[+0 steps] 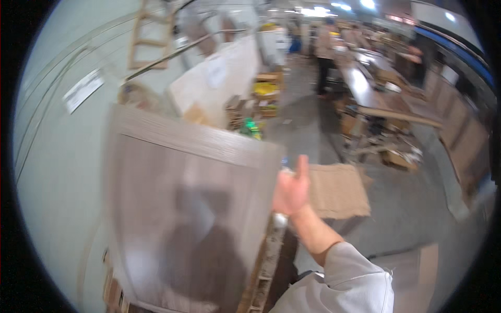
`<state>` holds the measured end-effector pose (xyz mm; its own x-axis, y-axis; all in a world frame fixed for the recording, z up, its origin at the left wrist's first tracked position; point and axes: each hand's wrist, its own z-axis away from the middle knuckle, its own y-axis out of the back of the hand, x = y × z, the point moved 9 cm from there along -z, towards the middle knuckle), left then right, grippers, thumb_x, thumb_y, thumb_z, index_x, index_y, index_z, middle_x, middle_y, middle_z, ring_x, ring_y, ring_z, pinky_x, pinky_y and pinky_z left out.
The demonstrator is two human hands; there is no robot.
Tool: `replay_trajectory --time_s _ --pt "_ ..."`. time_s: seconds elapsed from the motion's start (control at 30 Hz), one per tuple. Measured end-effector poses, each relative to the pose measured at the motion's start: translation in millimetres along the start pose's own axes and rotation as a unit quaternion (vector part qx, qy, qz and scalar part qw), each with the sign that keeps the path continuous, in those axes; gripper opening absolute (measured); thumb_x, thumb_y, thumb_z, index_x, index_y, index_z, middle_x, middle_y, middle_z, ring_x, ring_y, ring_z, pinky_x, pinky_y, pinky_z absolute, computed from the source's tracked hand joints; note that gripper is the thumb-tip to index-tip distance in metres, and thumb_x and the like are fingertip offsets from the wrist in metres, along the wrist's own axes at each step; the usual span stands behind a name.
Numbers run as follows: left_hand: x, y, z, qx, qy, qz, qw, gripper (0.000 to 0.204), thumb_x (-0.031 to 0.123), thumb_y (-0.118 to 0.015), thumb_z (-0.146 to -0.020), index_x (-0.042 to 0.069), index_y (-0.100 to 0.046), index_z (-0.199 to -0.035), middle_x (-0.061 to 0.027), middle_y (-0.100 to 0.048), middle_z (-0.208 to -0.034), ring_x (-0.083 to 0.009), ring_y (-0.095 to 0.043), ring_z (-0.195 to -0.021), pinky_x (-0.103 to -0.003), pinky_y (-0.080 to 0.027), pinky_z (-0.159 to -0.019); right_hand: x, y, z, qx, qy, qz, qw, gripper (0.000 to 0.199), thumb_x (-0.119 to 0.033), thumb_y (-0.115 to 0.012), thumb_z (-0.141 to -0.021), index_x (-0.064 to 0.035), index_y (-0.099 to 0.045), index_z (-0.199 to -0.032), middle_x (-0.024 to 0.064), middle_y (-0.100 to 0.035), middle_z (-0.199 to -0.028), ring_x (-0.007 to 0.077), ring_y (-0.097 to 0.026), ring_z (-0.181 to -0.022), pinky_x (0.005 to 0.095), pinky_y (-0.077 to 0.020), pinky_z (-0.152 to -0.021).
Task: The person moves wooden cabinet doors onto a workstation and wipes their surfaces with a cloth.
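A large grey-brown wood-grain cabinet door panel with a raised frame stands tilted before me, slightly blurred. Its glossy face carries a dark reflection of a head and shoulders. At the panel's right edge is my right hand, its arm coming up from the lower right in a light sleeve. The thumb points upward, while the other fingers close against the edge and are partly hidden. My left hand does not show. Just beyond my right hand lies a brown cardboard-like sheet on top of a stack.
A pale wall runs along the left, with a wooden ladder-like frame against it. Ahead, a person stands by a long worktable. Several brown panels lean at the right. Yellow items fill shelves behind the door.
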<state>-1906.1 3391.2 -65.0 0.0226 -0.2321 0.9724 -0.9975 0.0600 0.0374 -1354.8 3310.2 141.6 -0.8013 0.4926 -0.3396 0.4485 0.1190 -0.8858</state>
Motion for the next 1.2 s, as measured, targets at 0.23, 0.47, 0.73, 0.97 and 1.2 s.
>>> replay_trajectory --time_s 0.23,0.47,0.73,0.97,1.2 --pt "50.9 -180.9 33.7 -0.020 0.178 0.523 0.833 0.068 0.052 -0.059 -0.093 -0.003 -0.052 -0.133 -0.0242 -0.052 -0.136 -0.0385 -0.050 -0.123 -0.046 -0.035 -0.111 26.6 -7.9 208.9 0.163 0.069 0.334 0.926 0.055 -0.053 -0.039 -0.102 -0.0057 -0.054 -0.125 0.0063 -0.060 -0.122 0.0181 -0.053 -0.115 0.0325 -0.0406 -0.097" --pt "83.6 -307.9 179.4 -0.273 0.313 0.417 0.808 0.068 0.049 -0.058 -0.092 -0.002 -0.048 -0.135 -0.0200 -0.051 -0.133 -0.0340 -0.048 -0.122 -0.044 -0.035 -0.108 -107.9 46.6 419.9 0.410 0.386 0.405 0.721 0.059 -0.055 -0.048 -0.098 -0.0007 -0.058 -0.118 0.0100 -0.065 -0.112 0.0212 -0.061 -0.104 0.0384 -0.0480 -0.092" --pt "137.7 -414.9 274.4 -0.685 0.262 0.080 0.675 0.068 0.046 -0.058 -0.091 0.000 -0.043 -0.139 -0.0153 -0.050 -0.130 -0.0288 -0.046 -0.122 -0.041 -0.036 -0.104 -195.5 86.8 720.2 0.623 0.409 0.303 0.595 0.050 -0.042 -0.053 -0.099 0.0046 -0.060 -0.115 0.0093 -0.064 -0.108 0.0174 -0.057 -0.101 0.0318 -0.0446 -0.091" --pt "142.7 -575.3 475.9 -0.745 0.178 -0.058 0.640 0.062 0.036 -0.058 -0.091 -0.002 -0.043 -0.138 -0.0126 -0.052 -0.129 -0.0253 -0.048 -0.117 -0.038 -0.036 -0.102 -209.9 85.9 884.5 0.800 0.348 0.284 0.398 0.041 -0.031 -0.060 -0.097 0.0042 -0.061 -0.118 0.0097 -0.068 -0.108 0.0159 -0.060 -0.099 0.0311 -0.0478 -0.088" --pt "4.5 -683.9 664.8 -0.750 0.234 -0.176 0.593 0.049 0.031 -0.051 -0.091 -0.001 -0.057 -0.128 -0.0142 -0.057 -0.126 -0.0281 -0.049 -0.119 -0.041 -0.036 -0.103 -127.8 205.0 1009.8 0.911 0.263 0.114 0.297 0.046 -0.034 -0.066 -0.090 0.0018 -0.064 -0.119 0.0180 -0.071 -0.105 0.0232 -0.065 -0.097 0.0352 -0.0487 -0.089"
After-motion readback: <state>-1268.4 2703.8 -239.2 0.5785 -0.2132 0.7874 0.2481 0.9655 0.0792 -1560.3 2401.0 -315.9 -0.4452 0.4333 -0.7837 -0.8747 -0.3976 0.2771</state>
